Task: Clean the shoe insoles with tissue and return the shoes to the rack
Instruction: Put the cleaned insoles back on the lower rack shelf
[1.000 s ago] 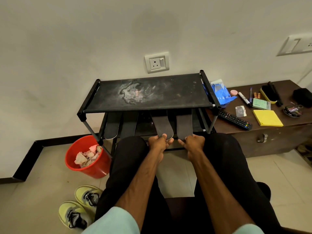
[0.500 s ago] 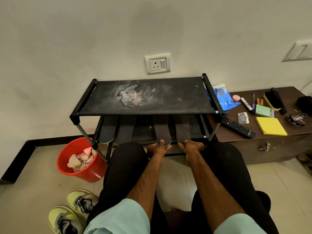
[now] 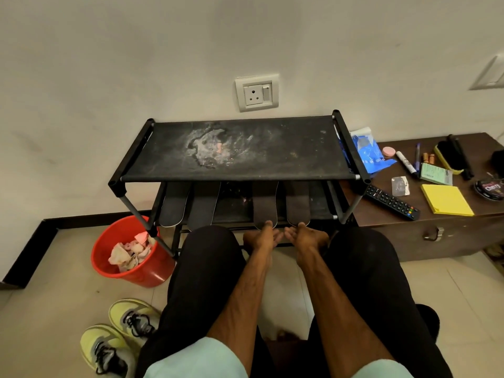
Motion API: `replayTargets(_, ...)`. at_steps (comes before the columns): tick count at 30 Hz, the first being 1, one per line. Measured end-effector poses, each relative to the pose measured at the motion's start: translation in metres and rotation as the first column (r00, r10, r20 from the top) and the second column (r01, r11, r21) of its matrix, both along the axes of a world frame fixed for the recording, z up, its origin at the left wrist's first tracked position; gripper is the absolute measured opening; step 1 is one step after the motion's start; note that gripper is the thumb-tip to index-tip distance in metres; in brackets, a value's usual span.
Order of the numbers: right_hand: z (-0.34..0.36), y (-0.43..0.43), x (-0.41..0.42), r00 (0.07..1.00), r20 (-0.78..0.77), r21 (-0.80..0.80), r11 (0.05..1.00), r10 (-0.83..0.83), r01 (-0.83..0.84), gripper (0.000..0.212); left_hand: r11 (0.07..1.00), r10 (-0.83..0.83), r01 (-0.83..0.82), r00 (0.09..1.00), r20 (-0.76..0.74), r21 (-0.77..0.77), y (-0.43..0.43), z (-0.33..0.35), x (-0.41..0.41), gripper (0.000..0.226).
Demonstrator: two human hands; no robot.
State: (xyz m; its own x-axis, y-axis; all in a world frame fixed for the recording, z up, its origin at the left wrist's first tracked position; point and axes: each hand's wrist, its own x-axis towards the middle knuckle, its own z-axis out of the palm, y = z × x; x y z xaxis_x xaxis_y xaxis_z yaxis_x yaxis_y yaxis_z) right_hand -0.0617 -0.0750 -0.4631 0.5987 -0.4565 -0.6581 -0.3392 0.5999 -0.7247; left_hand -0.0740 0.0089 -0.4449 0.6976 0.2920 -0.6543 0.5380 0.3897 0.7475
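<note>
head view looks down at a black shoe rack (image 3: 350, 148) set against the wall. on its lower shelf lie four insoles, toes toward the wall and heels reaching a little past the front bar. two black insoles (image 3: 174, 204) are on the left side and two brown insoles (image 3: 265, 204) on the right, with a gap between the pairs. laid flat and side by side, each has its top face open to the air, which i take to be why they are spread out and not stacked.

the left hand (image 3: 261, 238) and the right hand (image 3: 308, 237) sit just below the front bar, palms turned toward each other. their fingers are loose and not curled round anything. a fingertip of each touches the heel end of a brown insole, each hand on the insole of its own side. it reads as a light nudge to square them up, not a grip.

a pair of yellow shoes (image 3: 131, 320) stands on the floor to the left, off the rack. i cannot tell which insoles belong to them, but they seem parked there until the insoles go back in. a red bucket (image 3: 152, 276) beside the rack holds crumpled tissue (image 3: 122, 255), probably kept close for dropping used pieces. a wooden chest (image 3: 450, 233) on the right carries a remote (image 3: 391, 201) and a yellow notepad (image 3: 447, 199).
</note>
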Motion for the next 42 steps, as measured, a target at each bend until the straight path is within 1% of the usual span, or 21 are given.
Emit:
replayTargets(3,-0.001,0.002,-0.001,1.0,-0.027,-0.055,0.999,0.002,-0.003,0.019,0.998,0.052,-0.052,0.999,0.006,0.046,0.004,-0.002,0.001,0.026)
replayTargets(6,-0.001,0.0,0.002,0.999,-0.034,-0.032,0.999,-0.018,0.017,0.023,0.995,0.076,-0.077,0.997,0.014,0.069,0.01,-0.001,0.007,0.025)
replayTargets(9,0.004,0.002,0.003,0.999,-0.025,-0.008,1.0,-0.028,0.028,0.02,0.991,0.093,-0.095,0.995,0.03,0.097,0.011,-0.002,0.01,0.017)
replayTargets(11,0.003,0.002,0.002,0.999,-0.031,-0.022,1.0,-0.018,0.017,0.019,0.991,0.096,-0.1,0.994,0.047,0.088,0.009,0.0,0.011,0.01)
replayTargets(14,-0.002,0.002,0.003,0.999,-0.027,-0.018,1.0,-0.018,0.017,0.019,0.993,0.09,-0.094,0.994,0.055,0.076,0.007,-0.004,0.015,0.008)
replayTargets(18,-0.007,-0.002,0.005,0.999,0.0,-0.011,0.999,-0.047,0.047,0.021,0.994,0.09,-0.093,0.995,0.051,0.061,0.004,-0.009,0.016,0.011)
replayTargets(21,-0.01,-0.006,0.007,0.998,0.029,0.03,0.998,-0.047,0.046,0.016,0.998,0.063,-0.064,0.996,0.064,0.018,-0.001,-0.011,0.015,0.015)
replayTargets(25,-0.012,-0.009,0.009,0.999,0.039,0.026,1.0,-0.007,0.006,0.018,0.999,0.049,-0.05,0.996,0.077,0.008,-0.003,-0.011,0.015,0.017)
replayTargets(27,-0.013,-0.012,0.009,0.999,0.045,-0.002,1.0,-0.028,0.028,0.017,0.999,0.045,-0.047,0.996,0.077,0.015,-0.002,-0.011,0.015,0.017)
replayTargets(28,-0.013,-0.014,0.009,0.998,0.057,0.001,1.0,-0.001,0.001,0.016,0.999,0.045,-0.047,0.996,0.079,0.017,-0.002,-0.012,0.015,0.018)
replayTargets(30,-0.014,-0.014,0.008,0.997,0.059,0.013,0.998,0.059,-0.06,0.025,0.999,0.043,-0.045,0.995,0.085,0.023,-0.001,-0.013,0.015,0.018)
replayTargets(31,-0.014,-0.014,0.007,0.998,0.057,0.0,0.999,0.04,-0.041,0.024,0.999,0.043,-0.046,0.995,0.088,0.029,-0.001,-0.013,0.015,0.018)
replayTargets(33,-0.011,-0.008,0.006,0.998,0.044,-0.033,0.998,-0.047,0.049,0.015,0.998,0.045,-0.048,0.995,0.091,0.039,-0.002,-0.014,0.016,0.019)
replayTargets(34,-0.011,-0.006,0.006,0.996,0.043,-0.037,0.996,-0.074,0.075,0.015,0.998,0.044,-0.048,0.995,0.093,0.043,-0.002,-0.015,0.015,0.019)
replayTargets(38,-0.012,-0.004,0.007,0.995,0.044,-0.066,0.994,-0.088,0.091,0.02,0.998,0.035,-0.04,0.994,0.1,0.052,-0.002,-0.016,0.015,0.02)
replayTargets(42,-0.016,-0.003,0.007,0.995,0.047,-0.082,0.992,-0.088,0.091,0.019,0.997,0.034,-0.04,0.995,0.095,0.059,-0.002,-0.016,0.014,0.021)
